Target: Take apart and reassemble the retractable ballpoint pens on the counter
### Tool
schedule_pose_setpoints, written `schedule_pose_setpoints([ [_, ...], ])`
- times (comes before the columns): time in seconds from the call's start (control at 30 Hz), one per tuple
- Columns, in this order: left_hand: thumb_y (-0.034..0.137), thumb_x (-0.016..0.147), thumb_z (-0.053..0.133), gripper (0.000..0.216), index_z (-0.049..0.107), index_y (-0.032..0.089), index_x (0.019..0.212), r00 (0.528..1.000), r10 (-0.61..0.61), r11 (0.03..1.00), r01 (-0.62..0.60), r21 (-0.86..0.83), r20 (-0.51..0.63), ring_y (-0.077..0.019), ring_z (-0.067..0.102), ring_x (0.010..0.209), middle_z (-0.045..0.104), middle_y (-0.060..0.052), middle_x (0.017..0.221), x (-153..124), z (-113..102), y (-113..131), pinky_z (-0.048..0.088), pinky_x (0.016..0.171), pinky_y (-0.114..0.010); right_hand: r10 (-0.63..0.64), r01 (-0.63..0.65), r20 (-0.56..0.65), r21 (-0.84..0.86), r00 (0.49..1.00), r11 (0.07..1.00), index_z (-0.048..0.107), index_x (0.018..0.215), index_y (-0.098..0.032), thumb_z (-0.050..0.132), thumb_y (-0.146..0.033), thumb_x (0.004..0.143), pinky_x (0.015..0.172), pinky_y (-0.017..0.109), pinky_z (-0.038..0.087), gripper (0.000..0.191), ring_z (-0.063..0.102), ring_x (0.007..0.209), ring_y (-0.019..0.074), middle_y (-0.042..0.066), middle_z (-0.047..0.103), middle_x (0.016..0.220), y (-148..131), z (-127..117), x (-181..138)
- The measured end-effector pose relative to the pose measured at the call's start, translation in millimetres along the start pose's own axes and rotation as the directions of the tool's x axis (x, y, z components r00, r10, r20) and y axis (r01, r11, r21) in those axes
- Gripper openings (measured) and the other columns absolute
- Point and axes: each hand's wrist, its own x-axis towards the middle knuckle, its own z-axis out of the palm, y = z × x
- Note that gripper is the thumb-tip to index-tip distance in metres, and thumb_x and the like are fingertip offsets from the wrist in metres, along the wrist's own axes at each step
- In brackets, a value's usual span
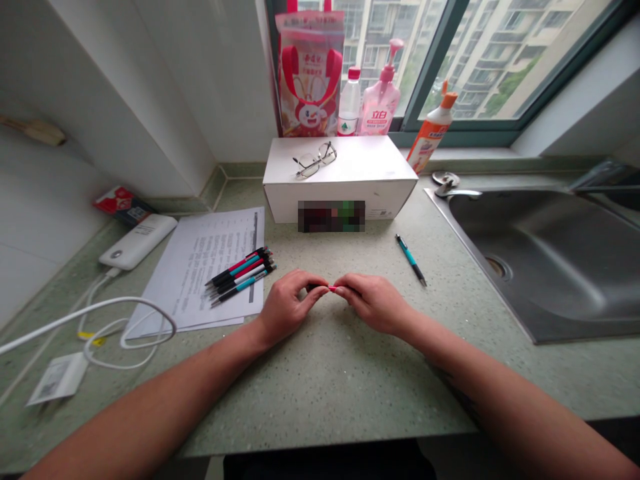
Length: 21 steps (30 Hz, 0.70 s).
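Observation:
My left hand (287,308) and my right hand (373,303) meet at the middle of the green counter (320,373). Both are closed round one red pen (331,289), of which only a short red stretch shows between the fingertips. Left of my hands, several red and teal pens (241,273) lie in a bunch on printed sheets of paper (210,267). To the right, a single teal pen (411,259) lies on the counter.
A white box (340,177) with glasses (315,160) on it stands behind my hands. Bottles and a pink bag line the window sill. A steel sink (550,260) fills the right. A power bank (139,241) and white cable (115,320) lie at left.

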Motion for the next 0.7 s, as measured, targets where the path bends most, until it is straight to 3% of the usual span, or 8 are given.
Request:
schedule_pose_setpoints([
  [0.47, 0.028, 0.096, 0.063, 0.013, 0.071, 0.018, 0.092, 0.995, -0.101, 0.995, 0.102, -0.024, 0.025, -0.0166, 0.068, 0.075, 0.074, -0.003, 0.082, -0.1, 2.1, -2.0, 0.051, 0.069, -0.028, -0.028, 0.025, -0.059, -0.042, 0.998, 0.999, 0.068, 0.102, -0.022, 0.059, -0.042, 0.098, 0.067, 0.028, 0.044, 0.022, 0.065, 0.074, 0.0153, 0.004, 0.074, 0.092, 5.1, 4.1, 0.0],
  [0.7, 0.028, 0.095, 0.065, 0.012, 0.072, 0.019, 0.092, 0.998, -0.061, 0.998, 0.061, 0.005, 0.019, -0.0167, 0.067, 0.078, 0.074, -0.003, 0.085, 1.1, 1.6, -2.4, 0.051, 0.073, -0.029, -0.034, 0.032, -0.06, -0.041, 0.998, 0.999, 0.068, 0.099, -0.022, 0.056, -0.041, 0.1, 0.069, 0.028, 0.044, 0.023, 0.066, 0.077, 0.0164, 0.004, 0.074, 0.092, 5.1, 4.1, -0.1],
])
